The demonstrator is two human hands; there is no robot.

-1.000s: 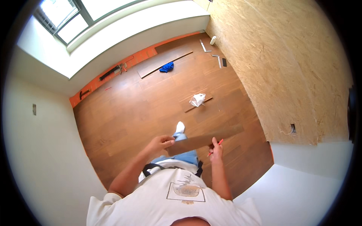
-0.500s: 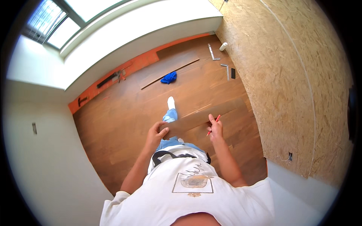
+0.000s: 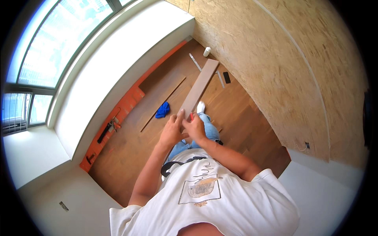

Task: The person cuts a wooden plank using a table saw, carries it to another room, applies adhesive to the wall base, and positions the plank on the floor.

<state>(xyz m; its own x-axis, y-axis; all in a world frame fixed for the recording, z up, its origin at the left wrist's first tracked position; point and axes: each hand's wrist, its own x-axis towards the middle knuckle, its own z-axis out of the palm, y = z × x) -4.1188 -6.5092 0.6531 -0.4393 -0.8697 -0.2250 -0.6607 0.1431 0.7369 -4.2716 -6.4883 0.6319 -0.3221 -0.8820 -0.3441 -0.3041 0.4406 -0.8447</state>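
A long wooden plank [image 3: 201, 84] stretches away from my body, with its near end between my hands. My left hand [image 3: 173, 129] grips it from the left. Close beside it, my right hand [image 3: 193, 127] is closed around a red pencil [image 3: 191, 116] and is against the plank; some fingers of both hands are hidden. Beyond them on the wooden floor [image 3: 249, 122] lie a crumpled blue cloth [image 3: 162, 110] and a narrow wooden strip [image 3: 151, 117].
An orange underlayment strip [image 3: 132, 96] carrying a caulk gun [image 3: 109, 129] and hammer [image 3: 89, 158] runs below the window ledge. Metal squares [image 3: 221, 78], a dark rectangular object [image 3: 226, 77] and a white cylinder [image 3: 206, 51] lie near the chipboard wall [image 3: 283, 78].
The plank has swung from lying crosswise to pointing away from me. My hands have come close together, and the view has turned, bringing more of the window into the picture.
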